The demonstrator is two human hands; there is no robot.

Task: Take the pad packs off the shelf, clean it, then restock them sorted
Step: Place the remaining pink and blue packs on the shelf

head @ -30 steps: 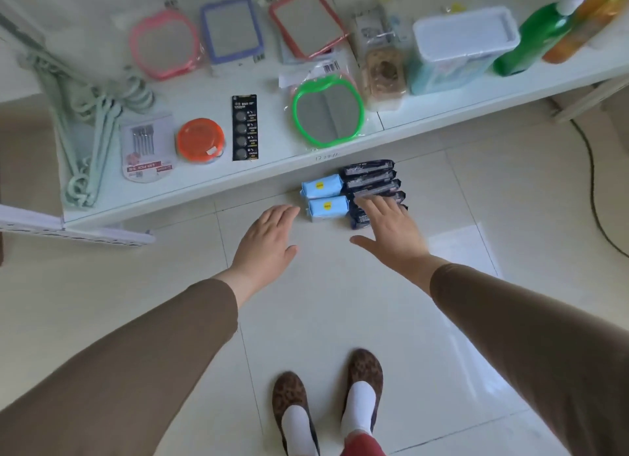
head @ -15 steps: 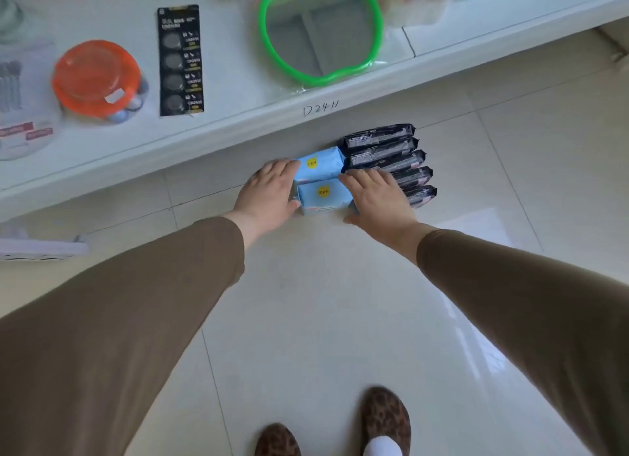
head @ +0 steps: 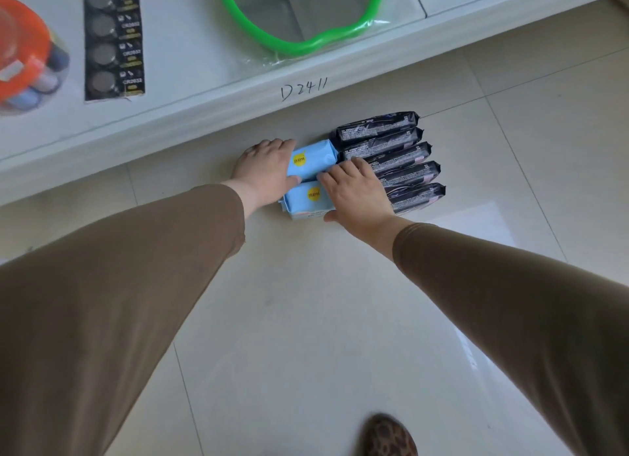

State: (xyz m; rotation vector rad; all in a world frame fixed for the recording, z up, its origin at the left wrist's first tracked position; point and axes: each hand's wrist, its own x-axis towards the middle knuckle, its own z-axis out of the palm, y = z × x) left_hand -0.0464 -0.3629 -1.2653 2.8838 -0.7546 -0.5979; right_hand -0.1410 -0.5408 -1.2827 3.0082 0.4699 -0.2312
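Down on the tiled floor (head: 306, 319), just in front of the white shelf (head: 204, 115) edge marked D2411, five black pad packs (head: 391, 159) are lying in a row, with two blue pad packs (head: 313, 159) touching their left ends. The left hand (head: 265, 173) is cupping the farther blue pack's left end, thumb curling along its near side. The right hand (head: 357, 190) is gripping the nearer blue pack, fingers over it, thumb at its front edge.
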